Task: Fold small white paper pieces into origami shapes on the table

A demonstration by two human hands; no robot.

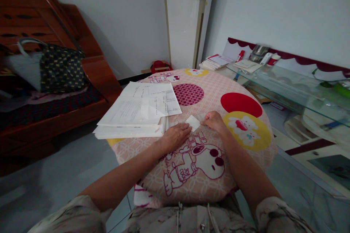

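A small white square of paper (193, 123) lies turned cornerwise on the patterned cloth of the round table (210, 107), between my two hands. My left hand (177, 136) rests flat on the cloth, fingers stretched out, with the fingertips at the paper's left edge. On the other side, my right hand (214, 121) has its fingers curled together in a pinch at the paper's right corner. Just beyond my left hand sits a thick stack of printed sheets (131, 107), its top pages fanned unevenly.
To the right stands a glass-topped cabinet (290, 87) holding a red cup (273, 59), metal containers (258, 52) and a pile of papers (216, 61). A wooden bench (101, 74) with bags (62, 67) is at the left. A tall air conditioner (183, 25) fills the corner behind.
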